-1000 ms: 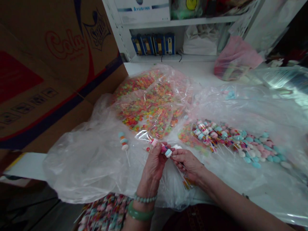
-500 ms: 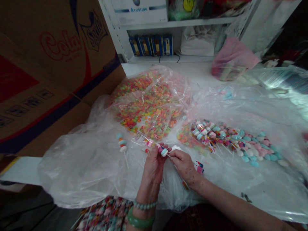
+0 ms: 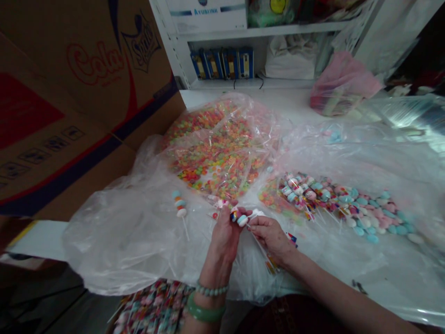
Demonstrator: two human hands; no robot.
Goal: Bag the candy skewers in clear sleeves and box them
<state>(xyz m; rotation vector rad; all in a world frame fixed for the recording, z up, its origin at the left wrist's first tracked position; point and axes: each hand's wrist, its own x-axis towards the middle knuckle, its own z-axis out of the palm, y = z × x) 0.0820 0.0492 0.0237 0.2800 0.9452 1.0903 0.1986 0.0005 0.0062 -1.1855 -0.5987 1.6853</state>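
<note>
My left hand [image 3: 223, 232] is closed around a candy skewer [image 3: 242, 221] in a clear printed wrapper, with its pale blue and white end showing past the fingers. At that end, my right hand [image 3: 269, 234] pinches the stick or the wrapper's edge; which one is hard to tell. Under the right hand lie thin white sticks and gold-coloured wrapper bits [image 3: 271, 265]. Left of my hands, an unwrapped candy skewer [image 3: 180, 204] rests on the plastic sheet. Wrapped candy skewers [image 3: 309, 192] lie in a pile to the right, against loose pink, white and blue candies [image 3: 380, 215].
A clear bag of small colourful candies [image 3: 222, 144] lies behind my hands. On the left stands a large cardboard box [image 3: 93, 106]. Many wrapped skewers [image 3: 153, 308] fill the space below the table edge. A pink bag [image 3: 342, 86] sits at the back right, near the shelf [image 3: 222, 35].
The view has shifted slightly. The wrapped skewer has turned in my left hand, and less of its far wrapper end shows. My right hand still pinches at the near end.
</note>
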